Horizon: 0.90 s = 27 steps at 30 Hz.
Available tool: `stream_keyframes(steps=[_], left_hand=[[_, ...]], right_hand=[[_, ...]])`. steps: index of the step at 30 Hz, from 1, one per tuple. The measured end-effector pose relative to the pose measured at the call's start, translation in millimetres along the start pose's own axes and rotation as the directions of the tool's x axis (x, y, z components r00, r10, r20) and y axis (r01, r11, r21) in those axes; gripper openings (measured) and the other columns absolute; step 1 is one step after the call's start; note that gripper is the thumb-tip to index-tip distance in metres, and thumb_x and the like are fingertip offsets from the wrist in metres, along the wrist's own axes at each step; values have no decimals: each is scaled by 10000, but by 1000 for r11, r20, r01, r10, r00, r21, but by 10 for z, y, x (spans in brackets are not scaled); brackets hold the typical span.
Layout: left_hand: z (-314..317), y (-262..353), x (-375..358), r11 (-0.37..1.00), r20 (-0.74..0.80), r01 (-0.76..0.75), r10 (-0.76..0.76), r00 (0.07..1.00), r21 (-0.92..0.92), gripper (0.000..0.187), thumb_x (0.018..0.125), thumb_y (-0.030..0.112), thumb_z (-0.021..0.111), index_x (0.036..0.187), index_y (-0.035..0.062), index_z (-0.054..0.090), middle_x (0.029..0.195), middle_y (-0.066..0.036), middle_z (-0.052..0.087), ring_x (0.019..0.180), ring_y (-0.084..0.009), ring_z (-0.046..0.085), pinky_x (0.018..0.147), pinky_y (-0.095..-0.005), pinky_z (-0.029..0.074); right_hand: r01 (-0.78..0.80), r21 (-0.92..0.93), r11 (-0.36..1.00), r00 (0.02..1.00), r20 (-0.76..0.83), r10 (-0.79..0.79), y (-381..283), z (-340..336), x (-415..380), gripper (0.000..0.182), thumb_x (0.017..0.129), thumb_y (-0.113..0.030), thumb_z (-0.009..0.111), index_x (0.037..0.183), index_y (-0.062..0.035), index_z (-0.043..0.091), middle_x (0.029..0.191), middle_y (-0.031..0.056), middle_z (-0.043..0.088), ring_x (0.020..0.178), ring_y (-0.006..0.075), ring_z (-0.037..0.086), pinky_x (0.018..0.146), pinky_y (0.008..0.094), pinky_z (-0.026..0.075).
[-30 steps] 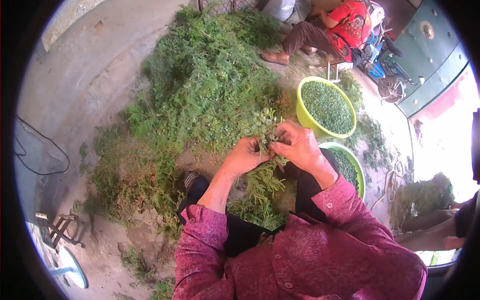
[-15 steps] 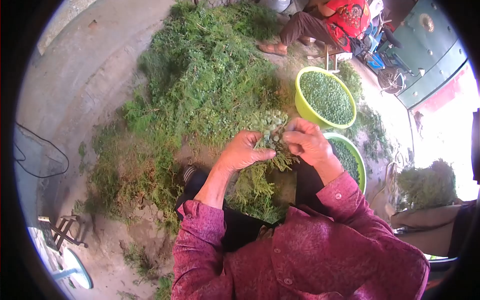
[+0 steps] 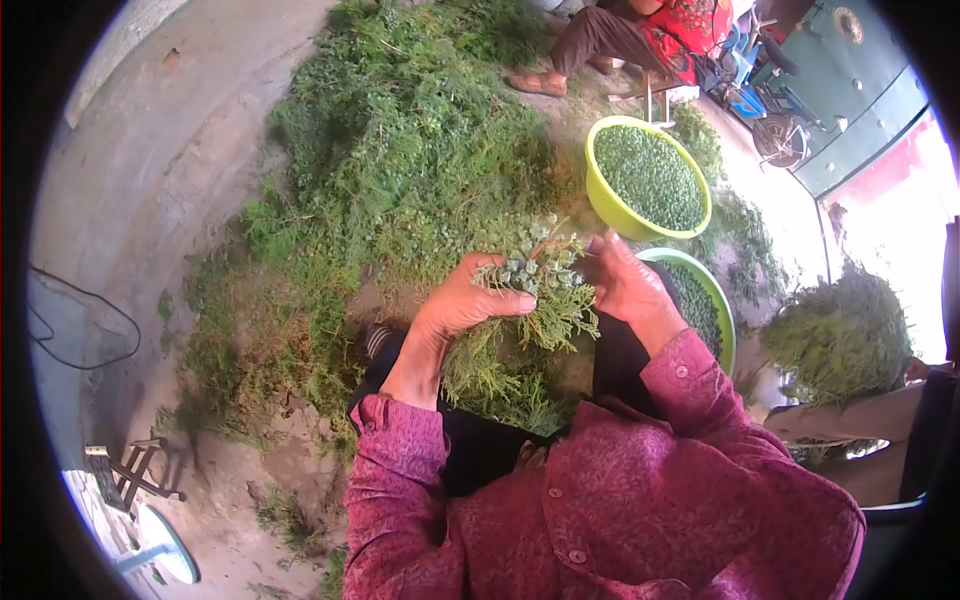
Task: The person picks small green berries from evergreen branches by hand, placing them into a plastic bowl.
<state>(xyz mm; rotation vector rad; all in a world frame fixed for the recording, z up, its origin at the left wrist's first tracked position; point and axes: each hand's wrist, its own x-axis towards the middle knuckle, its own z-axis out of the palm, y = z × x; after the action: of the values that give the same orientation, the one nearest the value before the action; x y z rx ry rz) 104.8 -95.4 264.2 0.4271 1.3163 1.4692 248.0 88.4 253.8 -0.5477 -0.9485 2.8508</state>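
My left hand (image 3: 465,300) is closed round a leafy conifer sprig (image 3: 545,300) carrying pale blue-green, berry-like cones; its thumb lies across the stems. At the sprig's right side is my right hand (image 3: 637,285), fingers curled inward and partly hidden; whatever they may hold cannot be made out. Just beyond that hand stands a yellow-green basin (image 3: 612,203) full of small green cones. A second, light green basin (image 3: 727,335), also with cones in it, sits beside my right wrist. More cut greenery (image 3: 500,390) lies between my knees, under the sprig.
A large heap of conifer branches (image 3: 400,150) covers the floor ahead and left. Another person (image 3: 610,40) sits on a stool at the back. On the right, a second person's arm (image 3: 840,425) is by a bundle of greenery (image 3: 845,335). A folding stool (image 3: 135,475) stands left.
My right hand has shifted slightly right and turned, its pinch on the cones loosened. The sprig shows more fully in my left hand. The bundle on the right has been raised.
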Motion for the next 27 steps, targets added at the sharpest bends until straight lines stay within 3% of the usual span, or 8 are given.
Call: stream_keyframes(steps=[1, 2, 4, 8, 10, 14, 20, 27], left_hand=[[0, 1, 6, 1000, -4, -2, 2, 1000, 24, 742, 578, 111, 810, 1140, -73, 362, 942, -186, 593, 871, -218, 583, 814, -319, 448], [-10, -20, 40, 1000, -5, -1, 1, 1000, 23, 742, 578, 111, 810, 1140, -73, 362, 942, -186, 593, 871, -218, 583, 814, -319, 448], [-48, -68, 110, 975, -14, -34, 38, 999, 221, 769, 595, 129, 800, 1178, -86, 347, 937, -192, 593, 860, -223, 588, 803, -307, 449], [5, 27, 26, 993, -25, 4, -1, 1000, 115, 837, 539, 120, 828, 1198, -45, 338, 913, -199, 611, 872, -234, 589, 815, -334, 445], [56, 179, -70, 969, 101, -74, 52, 994, 235, 539, 639, 135, 753, 1088, -42, 513, 927, -92, 613, 838, -148, 571, 786, -270, 438], [-4, 10, 64, 985, 116, -116, 101, 988, 128, 825, 567, 187, 816, 1181, -99, 346, 961, -196, 589, 875, -231, 586, 807, -317, 449], [12, 21, 50, 982, 112, -86, 68, 991, 171, 693, 601, 143, 788, 1137, -92, 417, 965, -150, 591, 847, -192, 591, 775, -283, 460], [-85, -167, 207, 961, 250, -175, 120, 961, 212, 430, 678, 117, 723, 1047, -11, 543, 952, -56, 606, 817, -130, 572, 772, -269, 453]], right_hand=[[94, -219, 971, 980, -152, -129, 49, 96, 15, 535, 794, -416, 587, 1154, -44, 450, 1060, 97, 502, 880, 208, 525, 777, 353, 485], [66, -199, 978, 998, 6, -66, 76, 40, 77, 579, 770, -415, 615, 1172, -35, 444, 1121, 93, 504, 1014, 249, 508, 914, 412, 401], [30, -200, 979, 997, 71, -16, 94, 211, 64, 558, 755, -357, 648, 1170, -41, 452, 1110, 73, 523, 1012, 219, 514, 895, 389, 417], [-2, -253, 968, 976, 209, 57, 88, 171, 128, 582, 736, -274, 689, 1199, -30, 433, 1107, 74, 540, 1016, 193, 526, 880, 353, 438], [16, -286, 958, 967, 247, 58, 96, 172, 121, 575, 737, -265, 689, 1195, -29, 434, 1104, 82, 541, 1005, 192, 531, 870, 349, 445], [43, -267, 963, 987, 161, 0, 77, 281, 62, 536, 751, -200, 673, 1193, -21, 427, 1095, 93, 543, 997, 194, 536, 860, 344, 451], [114, -245, 963, 991, -33, -126, 169, 307, 74, 456, 768, -107, 642, 1169, -21, 442, 1054, 93, 554, 944, 186, 545, 809, 337, 465], [55, -369, 928, 980, -159, -122, 121, 300, 102, 587, 748, -159, 682, 1222, -48, 353, 1000, 33, 567, 835, 150, 542, 668, 297, 475]])
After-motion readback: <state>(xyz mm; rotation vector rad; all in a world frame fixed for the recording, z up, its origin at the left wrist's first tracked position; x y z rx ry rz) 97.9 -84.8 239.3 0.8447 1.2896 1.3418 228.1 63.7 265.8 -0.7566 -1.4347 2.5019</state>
